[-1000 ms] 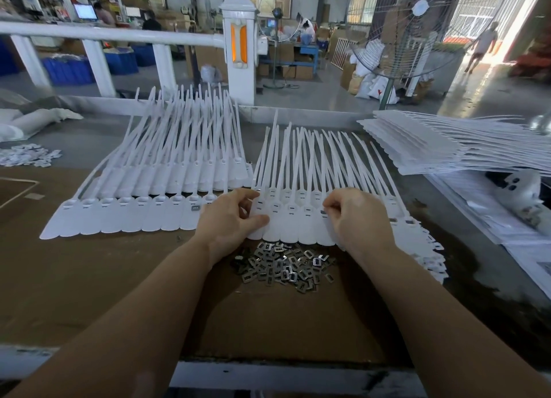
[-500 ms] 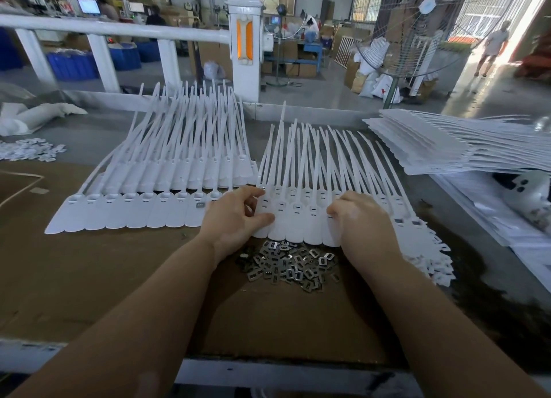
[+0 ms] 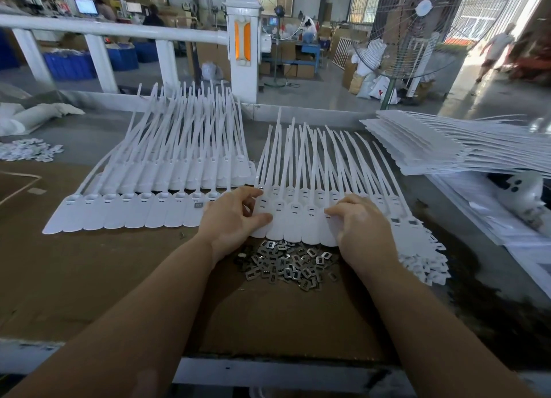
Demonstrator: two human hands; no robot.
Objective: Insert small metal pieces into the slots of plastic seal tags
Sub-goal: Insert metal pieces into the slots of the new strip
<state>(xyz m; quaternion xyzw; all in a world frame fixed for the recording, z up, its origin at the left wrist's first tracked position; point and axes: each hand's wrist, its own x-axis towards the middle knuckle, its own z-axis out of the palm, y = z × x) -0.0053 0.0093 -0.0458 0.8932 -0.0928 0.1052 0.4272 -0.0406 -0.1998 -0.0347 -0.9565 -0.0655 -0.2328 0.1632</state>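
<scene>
A fanned row of white plastic seal tags (image 3: 301, 219) lies in front of me, tails pointing away. My left hand (image 3: 235, 219) pinches the left end of this row between thumb and fingers. My right hand (image 3: 360, 222) lies curled over the right part of the row, fingertips on a tag near its slot; whether it holds a metal piece is hidden. A heap of small metal pieces (image 3: 289, 262) sits on the cardboard just below the tags, between my wrists. A second row of tags (image 3: 131, 210) lies to the left.
A tall stack of tag sheets (image 3: 447, 147) lies at the right rear, with a white object (image 3: 521, 195) below it. Small white parts (image 3: 26, 150) are heaped at far left. A white railing and post (image 3: 241, 49) border the table's far edge.
Both hands stay on the tag row; the right hand's fingers have shifted slightly left along the tags. The camera view has tilted a little.
</scene>
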